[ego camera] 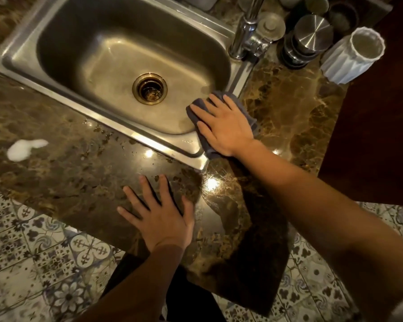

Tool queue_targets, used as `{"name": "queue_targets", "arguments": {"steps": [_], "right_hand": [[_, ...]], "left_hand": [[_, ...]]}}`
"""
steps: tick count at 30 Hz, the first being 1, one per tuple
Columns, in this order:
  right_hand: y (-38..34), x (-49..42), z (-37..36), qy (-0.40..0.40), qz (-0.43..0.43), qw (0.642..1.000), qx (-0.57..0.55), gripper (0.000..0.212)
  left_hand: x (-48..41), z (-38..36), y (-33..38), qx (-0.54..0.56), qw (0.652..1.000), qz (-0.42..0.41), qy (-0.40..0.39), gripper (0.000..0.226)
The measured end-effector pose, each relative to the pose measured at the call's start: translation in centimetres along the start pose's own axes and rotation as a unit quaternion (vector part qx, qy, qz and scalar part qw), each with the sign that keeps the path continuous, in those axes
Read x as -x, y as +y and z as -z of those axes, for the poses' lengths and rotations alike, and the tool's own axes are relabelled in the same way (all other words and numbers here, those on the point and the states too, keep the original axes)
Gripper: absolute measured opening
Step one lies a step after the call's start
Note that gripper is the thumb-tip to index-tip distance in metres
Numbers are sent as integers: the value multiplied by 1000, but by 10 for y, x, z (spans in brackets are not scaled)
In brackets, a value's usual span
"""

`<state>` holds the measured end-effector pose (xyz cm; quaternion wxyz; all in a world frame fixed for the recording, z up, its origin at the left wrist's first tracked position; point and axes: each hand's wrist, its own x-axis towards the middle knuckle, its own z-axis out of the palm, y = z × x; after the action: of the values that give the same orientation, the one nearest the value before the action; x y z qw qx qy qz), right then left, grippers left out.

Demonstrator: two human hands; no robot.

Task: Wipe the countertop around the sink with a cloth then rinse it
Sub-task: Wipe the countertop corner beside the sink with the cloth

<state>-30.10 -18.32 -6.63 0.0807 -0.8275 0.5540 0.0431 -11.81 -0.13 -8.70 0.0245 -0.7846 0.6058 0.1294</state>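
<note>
Head view: the dark grey cloth [221,123] lies on the sink [191,145] rim's near right corner, pressed flat under the right hand [221,125] — fingers spread, palm down, not pinching it. The left hand [158,212] rests spread and empty on the countertop [79,177]. 1 risk: the white foam patch [25,148] sits well apart to the left — a short stroke would likely miss it.

Head view – steeply down, close over sink [56,54]
</note>
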Motion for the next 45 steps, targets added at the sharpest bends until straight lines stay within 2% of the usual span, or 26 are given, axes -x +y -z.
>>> {"name": "queue_targets", "arguments": {"steps": [2,4,8,11,13,15,18,23,26,30,33,35,39,45], "right_hand": [[-24,-10,-2,32,-93,995,-17,52],[-61,-4,-4,43,-104,993,-32,52],[-109,45,-13,8,-5,1000,-27,57],[-87,78,-20,-17,88,994,-67,54],[-65,79,-23,-23,120,990,-76,53],[-61,63,-21,-24,98,993,-62,54],[-95,23,-19,-11,56,998,-30,55],[-141,-36,-14,-20,45,996,-79,56],[-124,-24,-15,-24,61,995,-69,56],[-82,41,-23,22,48,999,-15,55],[-59,76,-21,-6,49,999,-8,55],[-65,78,-23,-17,15,1000,-2,55],[-111,43,-23,9,-69,997,-41,54],[-135,-5,-17,-13,-52,996,-67,54]], "left_hand": [[0,0,1,0,1000,0,2,75],[1,2,1,5,1000,1,5,75],[1,2,0,12,1000,-10,14,76],[0,2,0,8,1000,-7,15,76],[0,3,0,4,1000,-4,14,76],[0,2,1,1,1000,-4,16,75],[1,1,1,0,1000,-3,15,74],[1,-1,1,4,1000,-7,19,72],[1,1,1,10,1000,-4,21,72],[2,2,1,15,1000,-10,25,73],[1,3,0,20,1000,-9,21,73],[1,2,0,24,1000,-10,11,73],[1,2,-1,21,1000,-11,3,75],[1,1,-5,20,999,-22,-30,72]]}}
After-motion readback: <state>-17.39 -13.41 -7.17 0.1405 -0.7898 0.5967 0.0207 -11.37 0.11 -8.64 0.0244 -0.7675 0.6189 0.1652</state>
